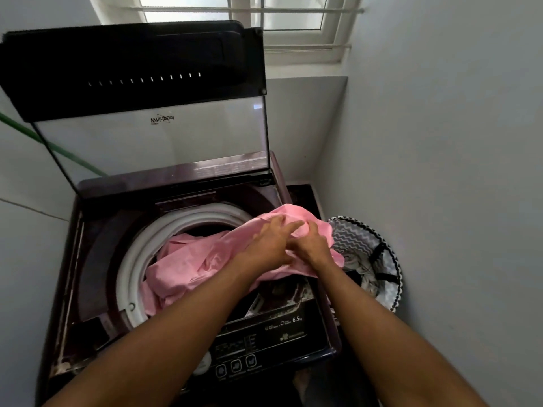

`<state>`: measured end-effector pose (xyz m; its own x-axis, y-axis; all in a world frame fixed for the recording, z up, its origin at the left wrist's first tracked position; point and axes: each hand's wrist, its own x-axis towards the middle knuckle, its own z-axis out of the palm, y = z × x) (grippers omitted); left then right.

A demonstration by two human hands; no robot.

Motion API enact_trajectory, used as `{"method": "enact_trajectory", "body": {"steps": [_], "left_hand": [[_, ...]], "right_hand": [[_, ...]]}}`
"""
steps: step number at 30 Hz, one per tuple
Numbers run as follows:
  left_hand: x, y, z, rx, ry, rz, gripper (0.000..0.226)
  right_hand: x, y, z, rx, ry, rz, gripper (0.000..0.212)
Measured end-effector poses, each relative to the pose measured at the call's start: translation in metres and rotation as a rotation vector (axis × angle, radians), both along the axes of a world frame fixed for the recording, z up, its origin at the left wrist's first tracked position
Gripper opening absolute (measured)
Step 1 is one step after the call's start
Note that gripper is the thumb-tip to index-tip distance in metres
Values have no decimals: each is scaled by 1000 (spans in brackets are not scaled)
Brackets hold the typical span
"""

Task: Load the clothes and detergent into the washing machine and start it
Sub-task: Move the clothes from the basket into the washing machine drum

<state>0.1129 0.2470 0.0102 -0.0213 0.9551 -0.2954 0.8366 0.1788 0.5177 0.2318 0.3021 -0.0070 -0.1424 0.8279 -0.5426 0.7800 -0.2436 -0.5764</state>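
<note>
A dark top-loading washing machine point(97, 218) stands below me with its glass lid point(152, 142) raised. A pink garment point(188, 265) lies partly in the white-rimmed drum point(138, 254) and drapes over the machine's right edge. My left hand point(270, 245) rests on the pink cloth with its fingers stretched out. My right hand point(311, 245) grips a bunch of the same cloth near the right rim. The control panel point(264, 345) sits at the front under my forearms.
A laundry basket point(385, 259) with a zigzag lining stands on the floor to the right, with clothes inside. Grey walls close in on both sides. A window point(282, 22) is behind the machine and a green hose point(58, 151) runs along the left wall.
</note>
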Motion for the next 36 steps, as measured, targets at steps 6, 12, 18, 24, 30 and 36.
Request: {"method": "enact_trajectory", "body": {"steps": [6,12,18,24,30,36], "left_hand": [[12,19,-2,56,-16,69,76],[11,19,1,78,-87,148,56],[14,21,3,95,-136,171,61],[9,8,-1,181,-95,221,33],[-17,-24,2,350,-360,514,41],[-81,-74,19,428,-362,670,39]], "right_hand": [[0,0,-1,101,168,-11,44],[-11,8,-2,110,-17,8,46],[-11,8,7,144,-77,-21,45],[-14,3,26,253,-146,78,37],[-51,-16,45,312,1,165,29],[-125,-58,48,304,140,278,35]]}}
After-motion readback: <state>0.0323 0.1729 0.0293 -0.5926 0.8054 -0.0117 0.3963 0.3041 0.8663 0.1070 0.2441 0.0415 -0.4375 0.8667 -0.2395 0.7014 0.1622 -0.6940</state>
